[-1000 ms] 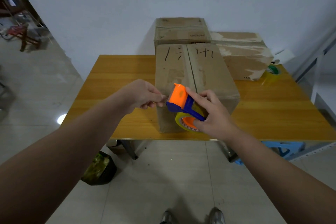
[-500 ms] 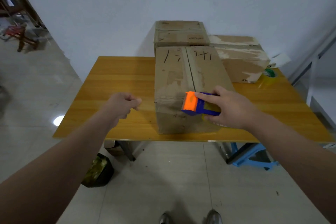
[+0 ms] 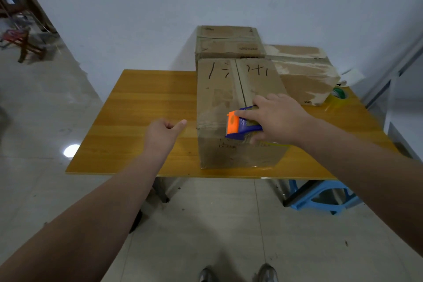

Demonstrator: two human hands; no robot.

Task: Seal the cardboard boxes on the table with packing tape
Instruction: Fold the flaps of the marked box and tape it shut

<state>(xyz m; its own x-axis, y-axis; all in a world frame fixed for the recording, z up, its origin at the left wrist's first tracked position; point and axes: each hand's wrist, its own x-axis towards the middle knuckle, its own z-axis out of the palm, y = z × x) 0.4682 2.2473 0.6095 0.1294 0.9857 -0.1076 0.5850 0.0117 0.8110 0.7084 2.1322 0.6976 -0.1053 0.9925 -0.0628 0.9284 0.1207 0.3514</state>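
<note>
The right hand [image 3: 278, 119], its grip curled round the tape dispenser [image 3: 238, 125], has lifted it onto the six-o'clock edge of the front box [image 3: 219, 98]; the left hand [image 3: 163, 131] has withdrawn toward nine, curled, empty; the seam run looks ready to start.

Three cardboard boxes [image 3: 229, 103] [image 3: 229, 41] [image 3: 304, 75]; one tape dispenser [image 3: 233, 125]; one tape roll [image 3: 338, 96]; one table [image 3: 142, 110]; one stool [image 3: 320, 199].
</note>
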